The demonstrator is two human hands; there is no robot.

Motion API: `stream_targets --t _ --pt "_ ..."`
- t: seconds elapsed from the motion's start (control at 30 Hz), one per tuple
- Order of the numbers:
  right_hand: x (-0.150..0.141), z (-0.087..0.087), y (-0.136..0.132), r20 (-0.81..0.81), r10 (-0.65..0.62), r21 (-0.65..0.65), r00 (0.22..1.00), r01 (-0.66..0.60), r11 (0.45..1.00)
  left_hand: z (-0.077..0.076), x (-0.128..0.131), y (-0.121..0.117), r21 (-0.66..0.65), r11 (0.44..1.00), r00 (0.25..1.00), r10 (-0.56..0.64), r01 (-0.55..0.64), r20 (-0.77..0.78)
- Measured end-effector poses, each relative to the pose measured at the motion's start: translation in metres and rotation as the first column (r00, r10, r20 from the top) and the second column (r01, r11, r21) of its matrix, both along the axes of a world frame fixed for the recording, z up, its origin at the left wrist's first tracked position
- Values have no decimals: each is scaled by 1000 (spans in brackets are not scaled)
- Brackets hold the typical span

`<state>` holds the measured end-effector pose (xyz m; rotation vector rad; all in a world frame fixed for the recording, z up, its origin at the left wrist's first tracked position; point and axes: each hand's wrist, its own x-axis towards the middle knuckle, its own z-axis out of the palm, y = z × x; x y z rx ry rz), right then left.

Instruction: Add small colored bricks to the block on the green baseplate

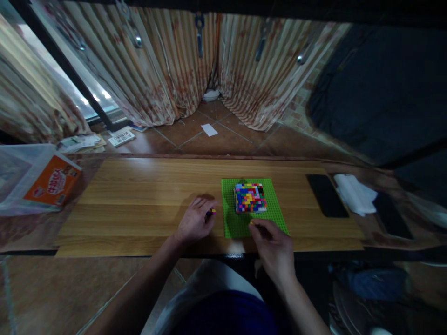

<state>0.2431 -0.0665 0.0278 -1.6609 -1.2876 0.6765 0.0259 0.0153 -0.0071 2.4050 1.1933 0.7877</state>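
A green baseplate (240,223) lies on the wooden table (139,195). A many-coloured block of small bricks (250,197) stands on it. My left hand (194,221) rests on the table just left of the plate, its fingers curled round small bricks, one dark and one yellow, showing at the fingertips (211,212). My right hand (274,246) sits at the plate's near edge, with fingers pinched on a tiny yellowish piece (251,224).
A black phone (327,195) lies right of the plate, with a white cloth (354,193) and another dark slab (393,215) beyond. A plastic bag with an orange box (52,180) sits at the far left. Curtains hang behind the table.
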Motion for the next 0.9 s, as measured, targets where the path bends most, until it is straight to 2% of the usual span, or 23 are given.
stream_targets --t 0.07,0.23,0.57,0.9 --pt "18 -1 4 -6 -70 35 997 71 997 0 0 0 -5 1000 1000 -7 7 4" --pt "40 -4 20 66 -125 96 990 118 988 -1 -1 1 -6 1000 1000 -9 9 21" --pt "39 -4 32 187 -101 93 977 84 992 0 0 2 -7 1000 1000 -12 12 25" --pt "36 -5 36 74 -154 46 985 151 987 0 0 1 -20 1000 1000 -8 8 14"
